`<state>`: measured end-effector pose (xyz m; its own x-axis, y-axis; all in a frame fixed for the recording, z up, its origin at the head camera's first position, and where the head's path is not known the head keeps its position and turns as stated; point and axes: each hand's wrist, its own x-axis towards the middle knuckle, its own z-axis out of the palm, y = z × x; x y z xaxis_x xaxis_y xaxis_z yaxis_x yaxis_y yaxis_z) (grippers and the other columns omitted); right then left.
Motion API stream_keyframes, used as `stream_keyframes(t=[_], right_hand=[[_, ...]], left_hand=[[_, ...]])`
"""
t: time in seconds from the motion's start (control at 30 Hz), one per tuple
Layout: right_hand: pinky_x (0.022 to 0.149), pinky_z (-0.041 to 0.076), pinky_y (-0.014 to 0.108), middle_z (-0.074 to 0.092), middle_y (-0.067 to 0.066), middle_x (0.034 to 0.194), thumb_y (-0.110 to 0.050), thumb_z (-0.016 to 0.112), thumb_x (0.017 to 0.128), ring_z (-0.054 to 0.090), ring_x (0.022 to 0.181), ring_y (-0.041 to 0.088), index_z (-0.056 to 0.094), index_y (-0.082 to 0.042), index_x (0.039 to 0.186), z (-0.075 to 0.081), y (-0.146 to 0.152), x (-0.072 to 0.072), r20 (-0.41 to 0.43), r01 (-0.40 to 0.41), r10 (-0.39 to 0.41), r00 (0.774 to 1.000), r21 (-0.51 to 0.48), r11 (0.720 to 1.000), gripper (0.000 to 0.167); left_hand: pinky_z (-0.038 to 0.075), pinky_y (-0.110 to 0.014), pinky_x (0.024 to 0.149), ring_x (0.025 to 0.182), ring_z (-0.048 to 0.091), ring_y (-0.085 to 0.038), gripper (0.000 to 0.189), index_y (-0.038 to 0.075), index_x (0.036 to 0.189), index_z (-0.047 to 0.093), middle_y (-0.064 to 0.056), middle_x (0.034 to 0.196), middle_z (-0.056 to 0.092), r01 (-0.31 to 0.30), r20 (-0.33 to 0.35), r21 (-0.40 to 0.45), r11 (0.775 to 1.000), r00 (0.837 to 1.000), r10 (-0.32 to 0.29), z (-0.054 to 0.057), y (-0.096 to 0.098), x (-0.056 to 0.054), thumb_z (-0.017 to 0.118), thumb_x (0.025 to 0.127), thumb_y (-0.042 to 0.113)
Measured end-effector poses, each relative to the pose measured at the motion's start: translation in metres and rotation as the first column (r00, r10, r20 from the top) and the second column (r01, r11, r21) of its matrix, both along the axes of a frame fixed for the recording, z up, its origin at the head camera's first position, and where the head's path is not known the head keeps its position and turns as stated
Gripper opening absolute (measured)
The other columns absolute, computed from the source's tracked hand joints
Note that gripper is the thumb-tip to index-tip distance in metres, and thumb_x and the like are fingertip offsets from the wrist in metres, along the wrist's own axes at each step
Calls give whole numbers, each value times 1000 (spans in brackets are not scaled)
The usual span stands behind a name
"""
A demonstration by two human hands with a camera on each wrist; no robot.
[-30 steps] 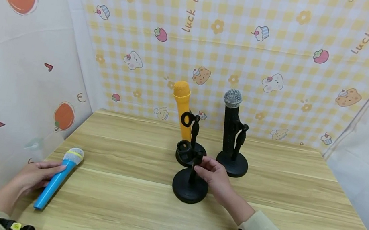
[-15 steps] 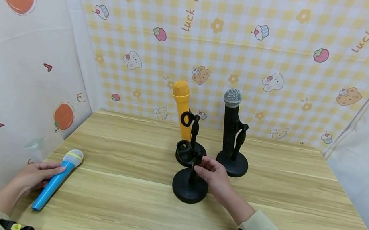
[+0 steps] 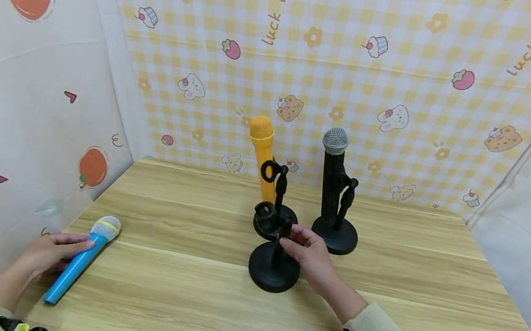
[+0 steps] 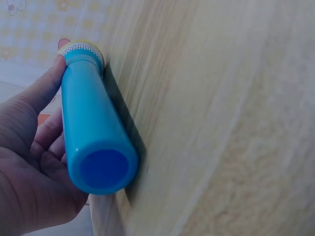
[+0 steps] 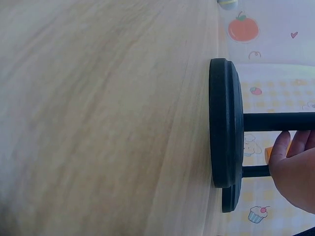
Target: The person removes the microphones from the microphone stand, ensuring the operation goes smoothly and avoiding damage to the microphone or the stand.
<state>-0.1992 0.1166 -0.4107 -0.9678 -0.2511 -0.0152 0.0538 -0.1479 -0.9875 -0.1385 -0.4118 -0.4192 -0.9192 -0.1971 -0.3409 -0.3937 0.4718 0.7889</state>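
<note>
At the table's left side my left hand (image 3: pixel 51 254) holds a blue microphone (image 3: pixel 79 263) with a silver mesh head and a yellow ring. In the left wrist view, the thumb lies along one side of the blue microphone (image 4: pixel 93 113), fingers behind it, its butt end towards the camera. My right hand (image 3: pixel 311 255) pinches the upright pole of the front black microphone stand (image 3: pixel 273 269), whose clip holds nothing. The stand's round base (image 5: pixel 225 123) sits on the table in the right wrist view.
Behind the front stand, a yellow microphone (image 3: pixel 261 150) leans by a second black stand (image 3: pixel 281 188). To its right, a black microphone (image 3: pixel 330 179) with a silver head sits in a third stand (image 3: pixel 337 239). Patterned cloth walls (image 3: pixel 311 79) border the wooden table (image 3: pixel 169 301).
The blue microphone has tilted slightly, its butt end shifting a little left and towards me. My right hand and the stand have stayed in place.
</note>
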Motion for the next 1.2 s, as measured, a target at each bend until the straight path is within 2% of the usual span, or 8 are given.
stream_keyframes(t=[0.2, 0.37, 0.63, 0.93, 1.2], right_hand=[[84, 50, 28, 58, 7, 99, -1, 68, 89, 56, 94, 18, 63, -2, 111, 0, 0, 0, -22, -20, 20, 1000, -7, 1000, 22], [84, 50, 28, 58, 7, 98, -2, 68, 89, 56, 94, 18, 64, -2, 111, 1, 0, 1, -27, -18, 18, 999, 5, 1000, 22], [85, 50, 28, 59, 7, 99, -1, 68, 90, 56, 95, 19, 64, -1, 113, 1, -1, 1, -26, -16, 17, 1000, 9, 1000, 24], [84, 50, 28, 59, 6, 98, -1, 68, 89, 56, 94, 18, 65, -2, 112, 2, -2, 3, -7, 21, -21, 1000, 11, 1000, 23], [83, 50, 28, 60, 5, 96, 1, 68, 88, 57, 92, 18, 67, -6, 107, 1, -4, 3, 6, 39, -39, 999, -22, 999, 19]], left_hand=[[55, -30, 71, 84, 60, -9, 75, -9, 132, 53, -22, 121, 59, 4, 15, -44, 999, 1000, -3, 1, -1, 2, 69, 87, 49], [55, -30, 73, 86, 59, -8, 77, -9, 133, 53, -28, 128, 54, 3, 17, -45, 999, 1000, -2, 1, -2, 2, 69, 86, 51], [55, -31, 74, 89, 59, -9, 80, -9, 135, 50, -29, 130, 52, 8, 28, -43, 999, 1000, -7, 0, -3, 3, 68, 87, 52], [55, -34, 78, 94, 59, -13, 83, -9, 137, 47, -32, 138, 43, 13, 39, -39, 999, 999, -12, 1, -2, 2, 68, 86, 53], [55, -32, 76, 91, 60, -9, 81, -9, 136, 49, -31, 135, 47, 13, 21, -45, 999, 1000, -12, 1, -2, 2, 68, 86, 52]])
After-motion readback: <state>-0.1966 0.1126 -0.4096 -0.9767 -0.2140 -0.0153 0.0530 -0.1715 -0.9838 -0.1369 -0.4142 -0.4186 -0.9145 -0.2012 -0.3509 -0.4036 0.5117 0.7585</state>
